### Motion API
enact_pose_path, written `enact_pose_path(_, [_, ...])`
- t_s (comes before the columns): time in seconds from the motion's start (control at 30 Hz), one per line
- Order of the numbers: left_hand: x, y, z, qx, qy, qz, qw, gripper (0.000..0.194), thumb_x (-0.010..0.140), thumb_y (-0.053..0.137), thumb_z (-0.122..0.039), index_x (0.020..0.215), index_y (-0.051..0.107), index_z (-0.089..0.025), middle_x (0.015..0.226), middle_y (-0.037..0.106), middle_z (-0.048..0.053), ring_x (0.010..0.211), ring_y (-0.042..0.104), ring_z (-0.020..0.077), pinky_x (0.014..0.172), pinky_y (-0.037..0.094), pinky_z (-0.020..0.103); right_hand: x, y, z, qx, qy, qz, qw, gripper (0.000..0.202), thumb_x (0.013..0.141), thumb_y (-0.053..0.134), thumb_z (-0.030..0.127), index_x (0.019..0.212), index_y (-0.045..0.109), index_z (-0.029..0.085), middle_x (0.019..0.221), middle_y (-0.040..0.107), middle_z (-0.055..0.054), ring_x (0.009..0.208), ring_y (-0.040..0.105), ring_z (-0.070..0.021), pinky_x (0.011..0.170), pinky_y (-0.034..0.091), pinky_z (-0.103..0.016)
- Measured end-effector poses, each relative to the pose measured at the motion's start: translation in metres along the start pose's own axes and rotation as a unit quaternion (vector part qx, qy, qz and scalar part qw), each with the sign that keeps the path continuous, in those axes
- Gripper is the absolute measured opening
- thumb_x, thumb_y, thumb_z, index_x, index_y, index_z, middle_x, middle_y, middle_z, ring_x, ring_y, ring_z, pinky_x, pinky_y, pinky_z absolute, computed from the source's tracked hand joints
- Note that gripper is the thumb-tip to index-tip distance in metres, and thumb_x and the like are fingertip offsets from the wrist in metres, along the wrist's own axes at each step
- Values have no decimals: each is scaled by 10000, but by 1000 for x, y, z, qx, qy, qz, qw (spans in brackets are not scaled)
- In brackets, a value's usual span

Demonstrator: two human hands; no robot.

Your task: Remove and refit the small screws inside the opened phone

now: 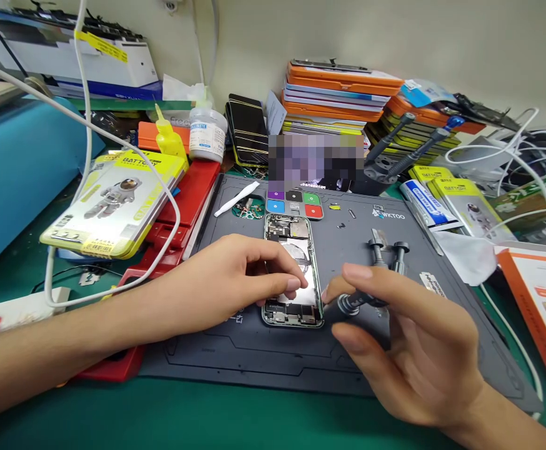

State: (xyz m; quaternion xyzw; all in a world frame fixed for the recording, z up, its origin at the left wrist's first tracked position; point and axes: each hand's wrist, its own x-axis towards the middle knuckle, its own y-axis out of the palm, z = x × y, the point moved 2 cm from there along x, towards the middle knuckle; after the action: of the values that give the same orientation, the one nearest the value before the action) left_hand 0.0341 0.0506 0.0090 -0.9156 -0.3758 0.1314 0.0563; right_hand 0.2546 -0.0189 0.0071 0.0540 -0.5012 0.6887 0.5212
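Note:
A smartphone (308, 294) with its screen off and its insides bare lies upright on the dark grey work mat (254, 356). My left hand (240, 275) reaches over its left side, fingers curled and thumb close to the index fingertip. Whatever these fingertips hold, if anything, is too small to make out. On the right, my right hand (423, 344) hovers beside the phone with thumb and index finger spread apart. Behind its fingers a dark screwdriver (348, 304) shows in part; two more screwdriver caps, one here (400, 248), stick out just above the hand.
A white plastic pry tool (238, 199) and a coloured magnetic tray (294, 199) lie behind the phone. Battery packs (118, 197) sit at left under a white cable (160, 187). Orange boxes (338, 78) are stacked at the back; a blade (432, 284) lies right.

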Motion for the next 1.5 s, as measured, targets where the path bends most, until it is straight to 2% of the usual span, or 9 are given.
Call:
enact_pose_path(0.07, [0, 0, 0, 2, -4, -1, 1000, 112, 1022, 707, -270, 1031, 805, -215, 967, 804, -52, 833, 691, 116, 758, 508, 203, 3, -4, 2, -19, -15, 0, 1000, 574, 1093, 571, 300, 1657, 462, 281, 1335, 795, -112, 784, 773, -247, 634, 648, -412])
enact_pose_path(0.17, [-1, 1, -1, -3, -11, -1, 1000, 124, 1021, 707, -291, 1038, 804, -216, 963, 802, -45, 828, 690, 123, 753, 512, 209, 3, -10, 6, -56, -37, -2, 998, 543, 1129, 453, 403, 1645, 498, 241, 1353, 784, -144, 955, 801, -310, 717, 675, -452])
enact_pose_path(0.23, [-1, 2, -2, -6, -11, -1, 1000, 113, 1018, 704, -270, 1021, 802, -213, 958, 803, -43, 822, 686, 123, 755, 515, 211, 2, -12, 9, -59, -44, 15, 997, 539, 1119, 463, 334, 1651, 487, 245, 1352, 783, -135, 1091, 793, -339, 793, 689, -484])
enact_pose_path(0.3, [-1, 2, -3, -9, -10, -2, 1000, 110, 1016, 699, -248, 1011, 802, -209, 943, 799, -42, 791, 670, 116, 742, 512, 210, 3, -13, 8, -52, -10, 15, 999, 576, 1077, 515, 219, 1649, 486, 281, 1246, 822, -110, 965, 807, -318, 773, 691, -495])
enact_pose_path(0.37, [-1, 2, -3, -15, -11, -4, 1000, 112, 1015, 708, -260, 1016, 806, -205, 926, 794, -37, 760, 656, 112, 725, 512, 210, 3, -14, 9, -62, -19, 4, 998, 561, 1072, 520, 227, 1631, 519, 274, 1194, 825, -123, 875, 791, -307, 730, 682, -486])
enact_pose_path(0.47, [-2, 1, -2, -31, -12, -1, 999, 116, 1007, 726, -282, 1019, 813, -206, 913, 791, -31, 755, 661, 117, 722, 523, 212, 4, -13, 10, -79, -28, -6, 996, 542, 1093, 484, 265, 1634, 518, 258, 1253, 799, -134, 961, 782, -315, 771, 669, -481])
enact_pose_path(0.8, [0, -1, -3, -47, 7, 5, 999, 78, 956, 784, -245, 971, 850, -207, 995, 834, -4, 935, 748, 178, 849, 572, 253, 6, -11, 8, -71, -29, -36, 996, 668, 941, 598, 44, 1568, 589, 274, 1187, 812, -88, 882, 753, -257, 714, 647, -407])
enact_pose_path(1.17, [-1, -1, -2, -72, -8, 15, 997, 84, 918, 839, -260, 869, 817, -195, 948, 833, -25, 943, 748, 157, 881, 551, 225, 8, -6, 8, -63, -35, -26, 997, 716, 911, 630, -30, 1570, 557, 238, 1187, 791, -84, 961, 736, -228, 810, 642, -371])
enact_pose_path(1.5, [-1, -1, -1, -72, -15, 11, 997, 163, 928, 835, -321, 869, 794, -175, 914, 800, -10, 881, 699, 151, 807, 532, 225, 8, -4, 6, -74, -60, -11, 995, 635, 920, 678, 1, 1517, 579, 191, 1107, 798, -88, 938, 743, -208, 768, 637, -333])
